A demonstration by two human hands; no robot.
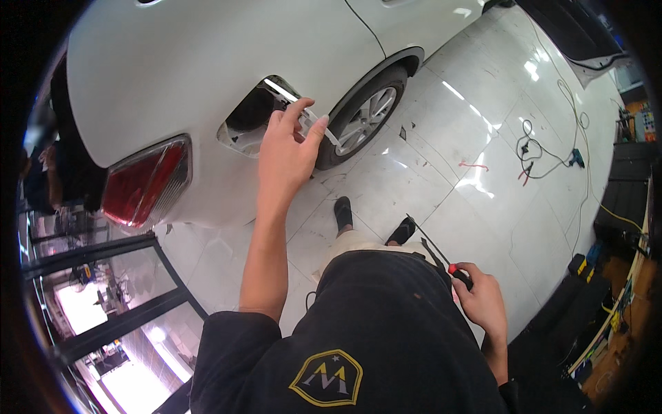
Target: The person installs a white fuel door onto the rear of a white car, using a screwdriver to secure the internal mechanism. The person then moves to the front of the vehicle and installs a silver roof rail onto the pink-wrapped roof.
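My left hand (pixel 286 148) reaches up to the side of a white car (pixel 207 48). Its fingers and thumb are bent around a thin pale piece (pixel 329 131), whose kind I cannot make out. That piece lies in front of the rear wheel, at the edge of a dark opening (pixel 252 110) with a shiny border in the body panel. Low on the right, my right hand (pixel 483 300) is closed around a screwdriver (pixel 452 268) with a red and black handle. Its long thin shaft points up and left, away from the car.
A red tail light (pixel 148 183) sits left of the opening, the rear wheel (pixel 365 117) right of it. On the pale tiled floor (pixel 441 165) lie cables (pixel 527 148) and small scraps. A glass-paned dark frame (pixel 131 283) stands lower left, dark cases (pixel 624 200) far right.
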